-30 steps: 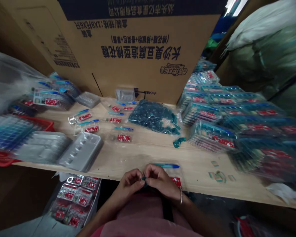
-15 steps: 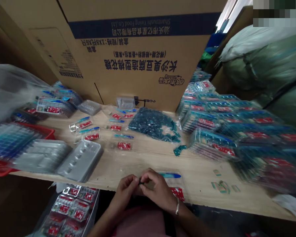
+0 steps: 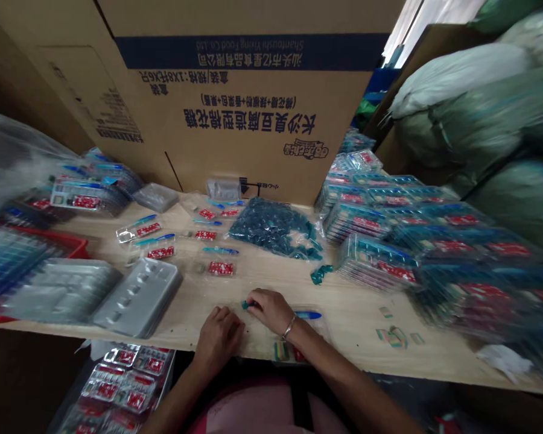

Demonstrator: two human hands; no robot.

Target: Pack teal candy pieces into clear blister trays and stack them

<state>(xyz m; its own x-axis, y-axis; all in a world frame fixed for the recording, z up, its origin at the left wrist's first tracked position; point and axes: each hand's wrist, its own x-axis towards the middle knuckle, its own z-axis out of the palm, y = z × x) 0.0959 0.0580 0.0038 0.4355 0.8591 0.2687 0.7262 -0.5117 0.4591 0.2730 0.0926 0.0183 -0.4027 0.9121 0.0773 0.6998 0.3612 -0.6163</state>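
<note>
My right hand (image 3: 270, 311) pinches a small teal piece (image 3: 245, 305) between thumb and fingertips, just above the table near its front edge. Beside it, my left hand (image 3: 219, 339) is curled with fingers bent inward; what they hold, if anything, is hidden. Partly under my right wrist lies a clear plastic tray with a blue pen-like stick (image 3: 308, 314), a striped block (image 3: 280, 351) and a red packet (image 3: 299, 354). Farther back are a clear bag of teal pieces (image 3: 271, 228) and a few loose teal pieces (image 3: 321, 273).
Stacked filled trays (image 3: 377, 265) cover the right side; grey empty trays (image 3: 138, 296) and a red basket (image 3: 75, 246) stand left. Several filled trays lie mid-table, including one (image 3: 221, 267). A large carton (image 3: 253, 157) blocks the back. Striped scraps (image 3: 393, 336) lie front right.
My hands have moved apart from their close pinch before my body, with both now over the table. The teal piece now shows at my right fingertips, and the striped block has come into view.
</note>
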